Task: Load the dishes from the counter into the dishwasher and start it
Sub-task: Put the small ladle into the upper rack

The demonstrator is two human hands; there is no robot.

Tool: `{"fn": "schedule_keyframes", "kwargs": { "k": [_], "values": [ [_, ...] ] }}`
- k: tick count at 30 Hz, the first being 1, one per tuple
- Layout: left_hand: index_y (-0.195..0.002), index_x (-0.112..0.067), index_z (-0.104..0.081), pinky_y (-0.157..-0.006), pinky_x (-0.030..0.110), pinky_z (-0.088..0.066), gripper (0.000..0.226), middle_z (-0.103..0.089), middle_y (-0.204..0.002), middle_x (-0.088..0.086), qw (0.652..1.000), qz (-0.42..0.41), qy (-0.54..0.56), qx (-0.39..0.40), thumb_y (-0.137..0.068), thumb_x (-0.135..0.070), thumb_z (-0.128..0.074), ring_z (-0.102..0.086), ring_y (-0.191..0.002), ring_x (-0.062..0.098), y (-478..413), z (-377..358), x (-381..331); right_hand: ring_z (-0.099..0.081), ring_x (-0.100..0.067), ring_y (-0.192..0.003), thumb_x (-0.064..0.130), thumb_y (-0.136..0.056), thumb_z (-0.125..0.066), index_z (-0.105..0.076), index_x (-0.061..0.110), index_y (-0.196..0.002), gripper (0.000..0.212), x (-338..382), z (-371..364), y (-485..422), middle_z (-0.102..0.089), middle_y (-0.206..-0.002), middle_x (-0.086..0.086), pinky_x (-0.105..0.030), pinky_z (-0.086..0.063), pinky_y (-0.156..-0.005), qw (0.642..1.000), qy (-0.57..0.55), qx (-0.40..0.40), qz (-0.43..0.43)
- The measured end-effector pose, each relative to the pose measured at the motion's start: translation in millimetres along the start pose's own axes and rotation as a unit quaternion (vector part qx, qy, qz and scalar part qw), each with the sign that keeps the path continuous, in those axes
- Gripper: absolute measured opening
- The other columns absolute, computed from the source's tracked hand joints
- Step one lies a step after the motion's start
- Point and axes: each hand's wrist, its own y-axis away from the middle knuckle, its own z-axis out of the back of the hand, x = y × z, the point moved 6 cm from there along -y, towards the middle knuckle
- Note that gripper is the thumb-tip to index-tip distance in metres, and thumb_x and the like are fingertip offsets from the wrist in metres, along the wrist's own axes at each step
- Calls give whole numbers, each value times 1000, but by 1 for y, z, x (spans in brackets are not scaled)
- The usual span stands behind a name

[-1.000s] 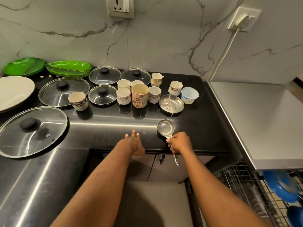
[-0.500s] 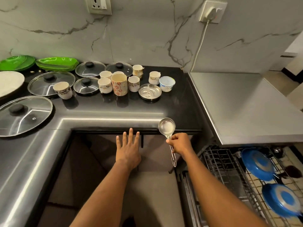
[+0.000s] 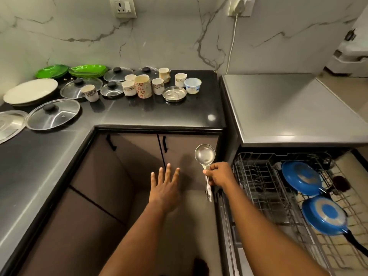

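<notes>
Head: ladle (image 3: 205,156) upright, bowl up.

No txt, brand, no. or sign could be read anywhere in the head view. The small white tub (image 3: 192,86) at the right end of the dishes on the counter (image 3: 179,114) had a blue printed band w/ some marks on it, but they were too small & blurry to make out. The tall mug (image 3: 142,86) carried a red flower pattern only, as far as could be told. The wall socket (image 3: 123,6) above the counter showed pin holes & a switch; any marking on it was too faint to read.
</notes>
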Motion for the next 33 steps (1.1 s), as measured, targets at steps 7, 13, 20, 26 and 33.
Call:
{"fn": "schedule_keyframes", "kwargs": {
  "k": [7, 13, 20, 26, 33],
  "values": [
    [-157, -25, 15, -119, 55, 9, 82, 22, -163, 8, 1000, -7, 16, -7, -98, -22, -42, 18, -150, 34, 58, -42, -18, -48, -13, -47, 0, -83, -72, -58, 2, -72, 18, -47, 15, 70, -50, -59, -8, -24, -46, -45, 999, 34, 3, -6],
    [-157, -24, 15, -117, 56, 11, 85, 23, -163, 10, 997, -28, 19, 62, -97, -24, -46, 19, -149, 35, 120, -107, -60, -53, -12, -54, 4, -79, -77, -68, 5, -69, 14, -116, 42, 138, -59, -58, -2, -27, -45, -60, 995, 85, 2, -43],
    [-157, -24, 11, -119, 55, 11, 82, 21, -163, 11, 991, -92, 9, 94, -98, -22, -45, 19, -150, 34, 161, -120, -147, -55, -15, -52, -1, -78, -76, -62, 7, -62, 22, -183, 116, 200, -60, -58, -5, -29, -48, -52, 993, 46, -48, -96],
    [-158, -21, 6, -120, 58, 5, 80, 16, -164, 14, 984, -145, -17, 106, -99, -24, -46, 15, -150, 37, 177, -130, -236, -58, -16, -50, -5, -75, -77, -62, 3, -63, 21, -231, 199, 236, -60, -55, -5, -29, -53, -52, 989, -11, -91, -114],
    [-159, -23, -1, -120, 58, 4, 81, 10, -165, 12, 975, -178, -45, 122, -95, -22, -51, 10, -151, 36, 194, -158, -377, -56, -16, -42, -11, -73, -77, -52, 1, -63, 29, -301, 318, 277, -55, -46, -3, -30, -52, -50, 982, -68, -110, -136]
  ]
}}
